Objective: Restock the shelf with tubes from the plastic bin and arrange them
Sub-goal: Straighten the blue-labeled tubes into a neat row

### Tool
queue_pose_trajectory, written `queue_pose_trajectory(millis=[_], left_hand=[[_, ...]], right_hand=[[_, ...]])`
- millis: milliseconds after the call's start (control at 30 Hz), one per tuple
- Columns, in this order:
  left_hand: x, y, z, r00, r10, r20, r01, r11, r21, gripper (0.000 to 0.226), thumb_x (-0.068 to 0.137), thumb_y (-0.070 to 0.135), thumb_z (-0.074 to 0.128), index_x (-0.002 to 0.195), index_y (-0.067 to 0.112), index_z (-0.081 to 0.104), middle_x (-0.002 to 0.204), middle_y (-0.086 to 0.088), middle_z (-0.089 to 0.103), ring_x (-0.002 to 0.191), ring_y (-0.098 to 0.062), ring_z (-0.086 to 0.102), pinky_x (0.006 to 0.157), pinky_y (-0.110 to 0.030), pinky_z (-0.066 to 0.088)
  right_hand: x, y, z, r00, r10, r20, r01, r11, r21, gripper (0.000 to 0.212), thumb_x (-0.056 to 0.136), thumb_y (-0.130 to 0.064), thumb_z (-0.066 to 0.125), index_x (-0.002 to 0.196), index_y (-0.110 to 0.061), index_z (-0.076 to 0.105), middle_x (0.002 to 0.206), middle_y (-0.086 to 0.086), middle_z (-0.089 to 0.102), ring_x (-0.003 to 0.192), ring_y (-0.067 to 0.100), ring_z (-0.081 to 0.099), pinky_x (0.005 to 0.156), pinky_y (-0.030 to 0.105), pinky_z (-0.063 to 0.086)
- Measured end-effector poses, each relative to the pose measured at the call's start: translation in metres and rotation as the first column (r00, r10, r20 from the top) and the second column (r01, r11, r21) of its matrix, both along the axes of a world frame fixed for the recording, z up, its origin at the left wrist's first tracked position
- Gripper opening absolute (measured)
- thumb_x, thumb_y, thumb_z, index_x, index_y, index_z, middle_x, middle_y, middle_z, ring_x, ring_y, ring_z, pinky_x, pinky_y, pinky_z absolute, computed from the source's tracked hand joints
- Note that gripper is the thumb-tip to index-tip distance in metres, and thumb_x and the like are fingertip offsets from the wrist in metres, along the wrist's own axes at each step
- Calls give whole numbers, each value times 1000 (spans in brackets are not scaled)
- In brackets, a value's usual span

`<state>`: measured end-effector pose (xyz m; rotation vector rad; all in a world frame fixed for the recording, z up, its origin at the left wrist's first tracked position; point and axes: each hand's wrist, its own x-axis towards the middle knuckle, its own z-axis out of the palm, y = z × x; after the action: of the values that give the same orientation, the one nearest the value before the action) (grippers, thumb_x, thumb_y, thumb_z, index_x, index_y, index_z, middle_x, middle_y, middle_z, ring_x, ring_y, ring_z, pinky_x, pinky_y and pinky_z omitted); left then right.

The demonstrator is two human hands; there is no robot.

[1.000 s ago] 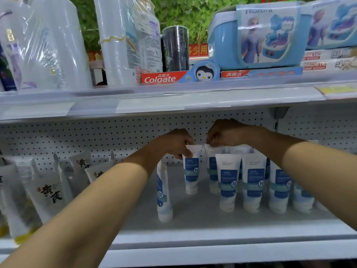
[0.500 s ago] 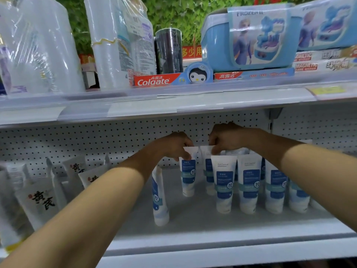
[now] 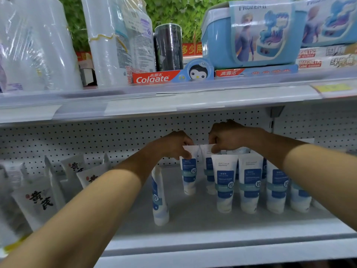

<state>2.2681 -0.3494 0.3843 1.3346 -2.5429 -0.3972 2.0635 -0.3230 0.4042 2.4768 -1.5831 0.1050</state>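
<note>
Well to the left of the side-turned tube (image 3: 160,198), white tubes with black characters (image 3: 38,202) lean in a loose bunch on the lower shelf (image 3: 193,225). The side-turned tube itself stands cap-down, alone near the front edge. Just right of it and further back, your left hand (image 3: 173,147) pinches the crimped top of a blue-labelled tube (image 3: 189,176) standing cap-down. Next right, your right hand (image 3: 227,138) pinches the top of the neighbouring tube (image 3: 208,169); your hands are close together, not touching. Further right of the side-turned tube, a front row of matching tubes (image 3: 251,182) stands upright, side by side.
</note>
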Motion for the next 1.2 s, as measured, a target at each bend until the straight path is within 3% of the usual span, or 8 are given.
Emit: queue_pose_trajectory(millis=[233,367,500,600,700,833,1000,1200], left_hand=[[0,2,1,1000,1,-3,-1,1000,32,13,81,17,73,92,18,66,92,-4,70,86,-31,69,77,-49,58],[1,4,1,1000,-1,-20,3,998,60,13,82,17,73,92,20,65,90,4,66,89,-29,68,79,-45,59],[1,8,0,1000,8,-13,-8,999,53,23,83,19,73,105,14,66,103,-2,66,91,-26,66,78,-39,58],[2,13,5,999,42,-3,-42,999,12,39,84,26,72,121,18,62,123,-2,62,110,-22,60,94,-37,51],[7,29,17,990,96,-106,-97,995,-3,44,88,28,67,131,20,56,133,-1,58,116,-15,55,100,-25,42],[24,68,22,953,105,-285,-129,989,-66,35,95,42,53,126,27,61,124,9,61,109,-6,54,90,-20,37],[56,106,12,921,60,-385,-53,998,30,49,88,60,44,123,34,64,129,19,60,118,2,51,101,-22,36],[81,120,3,932,142,-333,-116,989,95,40,82,50,63,120,41,59,123,21,59,113,0,53,101,-26,40]], right_hand=[[1,0,1,1000,2,-21,-2,1000,-13,20,84,-37,68,93,-19,68,87,-9,61,73,8,52,73,26,38],[1,1,1,999,-10,-39,10,1000,-9,23,85,-38,68,96,-19,66,83,-15,47,82,11,52,75,26,34],[2,6,3,1000,-15,5,15,999,29,15,84,-37,69,87,-24,62,83,-15,54,80,11,55,76,29,41],[3,14,9,998,-22,57,21,999,29,19,87,-41,65,100,-26,62,97,-13,52,91,11,54,82,30,41],[2,25,14,985,-4,173,10,999,-30,30,90,-43,60,116,-28,61,114,-9,56,107,15,55,97,32,43],[1,48,14,954,118,277,-92,990,-103,22,90,-42,59,104,-28,67,108,-9,66,100,14,61,93,36,49],[1,74,13,943,151,297,-174,983,52,34,82,-56,57,94,-27,71,92,-14,70,87,8,66,86,37,54],[2,88,7,976,47,213,-82,984,159,41,79,-51,70,110,-25,65,105,-12,64,96,9,61,93,35,52]])
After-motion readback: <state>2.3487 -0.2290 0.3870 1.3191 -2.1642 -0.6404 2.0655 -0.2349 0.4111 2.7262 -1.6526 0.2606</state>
